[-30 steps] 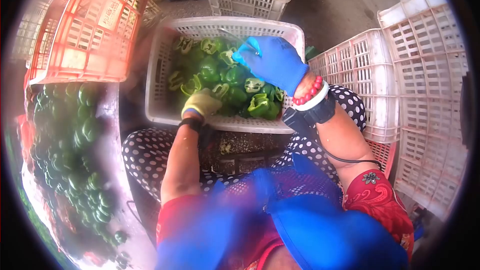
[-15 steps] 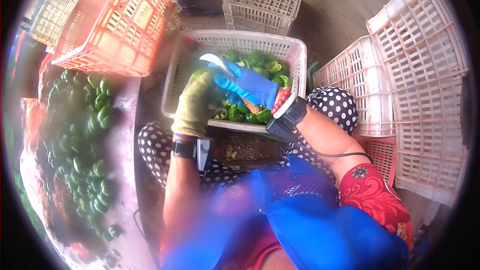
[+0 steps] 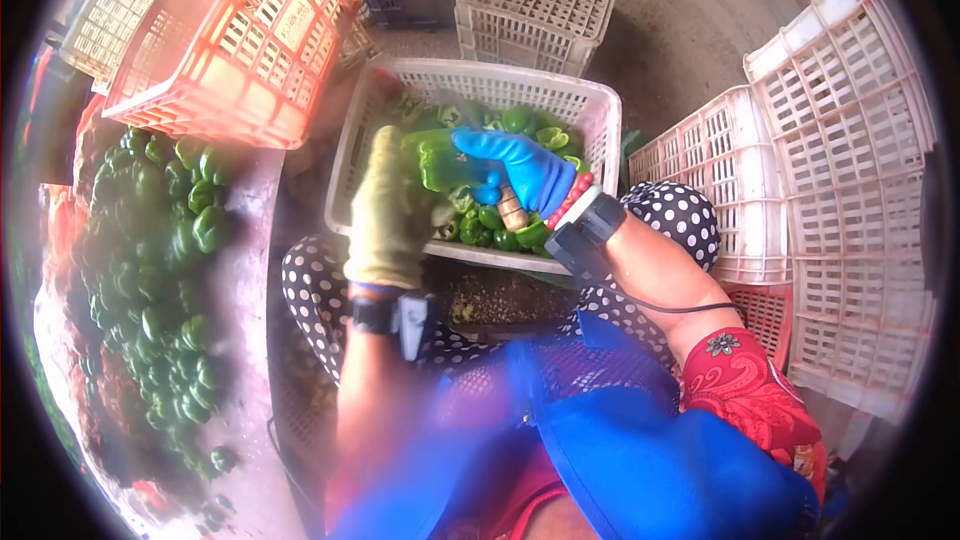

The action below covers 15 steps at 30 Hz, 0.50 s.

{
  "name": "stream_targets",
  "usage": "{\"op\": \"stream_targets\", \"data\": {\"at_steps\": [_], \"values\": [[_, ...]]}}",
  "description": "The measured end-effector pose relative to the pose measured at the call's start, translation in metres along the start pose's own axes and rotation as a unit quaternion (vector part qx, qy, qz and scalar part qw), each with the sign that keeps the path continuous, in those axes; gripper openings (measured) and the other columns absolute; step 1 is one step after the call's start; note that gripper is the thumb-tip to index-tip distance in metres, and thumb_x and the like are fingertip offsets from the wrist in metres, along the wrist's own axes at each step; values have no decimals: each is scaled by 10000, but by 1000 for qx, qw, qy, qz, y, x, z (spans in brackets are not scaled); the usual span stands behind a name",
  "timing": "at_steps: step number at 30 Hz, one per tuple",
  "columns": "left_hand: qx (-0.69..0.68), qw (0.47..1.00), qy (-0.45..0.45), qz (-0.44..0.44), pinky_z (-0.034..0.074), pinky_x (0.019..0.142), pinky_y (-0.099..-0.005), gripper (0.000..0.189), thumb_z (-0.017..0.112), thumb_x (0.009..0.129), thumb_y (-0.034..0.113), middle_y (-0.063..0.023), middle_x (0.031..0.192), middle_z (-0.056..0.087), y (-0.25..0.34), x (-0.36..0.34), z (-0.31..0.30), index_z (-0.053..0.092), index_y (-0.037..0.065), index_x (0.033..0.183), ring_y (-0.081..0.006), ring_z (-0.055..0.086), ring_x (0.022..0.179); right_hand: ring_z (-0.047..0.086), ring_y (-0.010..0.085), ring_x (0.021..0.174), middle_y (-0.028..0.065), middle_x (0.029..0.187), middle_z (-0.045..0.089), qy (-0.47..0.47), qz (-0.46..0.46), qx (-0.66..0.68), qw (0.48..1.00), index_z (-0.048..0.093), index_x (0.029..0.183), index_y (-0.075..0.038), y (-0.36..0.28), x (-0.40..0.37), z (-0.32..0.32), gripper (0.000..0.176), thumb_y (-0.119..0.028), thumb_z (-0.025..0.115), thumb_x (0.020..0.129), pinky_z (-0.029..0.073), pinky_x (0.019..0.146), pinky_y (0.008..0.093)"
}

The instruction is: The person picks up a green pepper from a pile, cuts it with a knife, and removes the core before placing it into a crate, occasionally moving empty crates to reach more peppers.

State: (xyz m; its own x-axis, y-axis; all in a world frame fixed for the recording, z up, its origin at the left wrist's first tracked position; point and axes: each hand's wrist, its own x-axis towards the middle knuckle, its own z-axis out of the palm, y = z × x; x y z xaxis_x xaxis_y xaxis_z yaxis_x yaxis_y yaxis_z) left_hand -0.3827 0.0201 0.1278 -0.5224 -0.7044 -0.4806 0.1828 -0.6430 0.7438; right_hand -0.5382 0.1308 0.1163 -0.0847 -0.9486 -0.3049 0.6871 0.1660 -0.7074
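My right hand (image 3: pixel 530 168), in a blue glove, is closed around a knife whose brown handle (image 3: pixel 513 209) sticks out below the palm. Its blade is blurred and hard to make out. A green bell pepper (image 3: pixel 436 160) sits against the right thumb and fingers, between the two hands. My left hand (image 3: pixel 388 210), in a pale yellow glove, is beside the pepper's left side, smeared by motion; its grip cannot be made out. Both hands are over a white plastic crate (image 3: pixel 345 180) holding whole and cut green peppers (image 3: pixel 518 120).
A heap of green peppers (image 3: pixel 160 280) lies on a pale surface (image 3: pixel 255 340) to my left. An orange crate (image 3: pixel 265 40) stands above it. A grey crate (image 3: pixel 535 0) stands behind, and white crates (image 3: pixel 840 170) are at the right. My knees in dotted cloth (image 3: pixel 668 225) flank the crate.
The curved white blade, clear earlier, is now blurred. The pepper shows more fully between my hands. My left hand has shifted and its fingers now point up.
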Motion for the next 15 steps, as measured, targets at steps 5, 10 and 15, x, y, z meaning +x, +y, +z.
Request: {"op": "stream_targets", "data": {"at_steps": [5,10,15], "values": [[483,868,79,84,558,753,-406,405,699,915,375,-173,960,665,133,-94,-57,678,28,1122,-316,670,860,591,60,637,-5,834,715,164,-122,-621,757,762,1089,-92,-28,-12,-50,354,-396,728,910,438,531,236],[880,289,162,342,539,928,-485,614,790,825,435,-194,1208,670,117,-95,-88,640,108,1322,-386,670,1055,581,85,603,-5,699,650,271,-157,-468,827,765,1041,-76,-59,-35,-54,347,-392,749,897,473,556,293],[809,538,-192,140,533,937,-450,468,738,866,380,-178,1166,718,-26,-20,23,683,83,1224,-364,677,1095,575,76,606,-3,698,641,337,-207,-361,844,755,1035,-56,-77,-48,-61,320,-351,753,912,466,562,269]]}}
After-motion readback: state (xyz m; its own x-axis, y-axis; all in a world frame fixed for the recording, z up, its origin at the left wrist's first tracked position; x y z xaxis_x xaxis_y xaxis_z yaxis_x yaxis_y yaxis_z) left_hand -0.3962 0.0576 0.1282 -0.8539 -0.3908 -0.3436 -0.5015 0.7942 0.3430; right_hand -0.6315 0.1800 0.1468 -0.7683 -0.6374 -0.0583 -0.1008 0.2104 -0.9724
